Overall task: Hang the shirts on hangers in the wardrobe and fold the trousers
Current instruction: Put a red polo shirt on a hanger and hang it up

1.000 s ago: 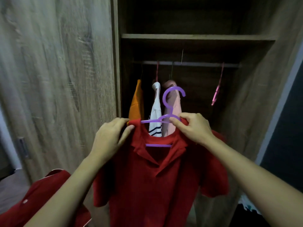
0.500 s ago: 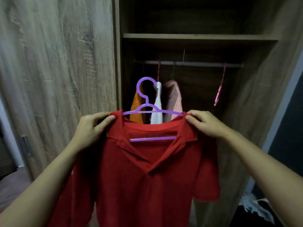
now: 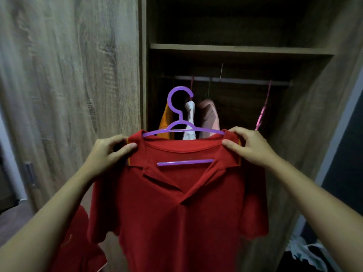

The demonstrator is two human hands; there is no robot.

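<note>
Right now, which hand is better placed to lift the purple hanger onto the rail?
Right, probably. The right hand grips the red shirt under the bare stretch of rail beside the pink hanger; the left hand grips it out by the door panel.

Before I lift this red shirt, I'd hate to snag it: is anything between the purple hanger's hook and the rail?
Nothing visible blocks it. The purple hanger is held below the rail; three hung shirts crowd the rail's left part, but the stretch up to the pink hanger looks bare.
</note>
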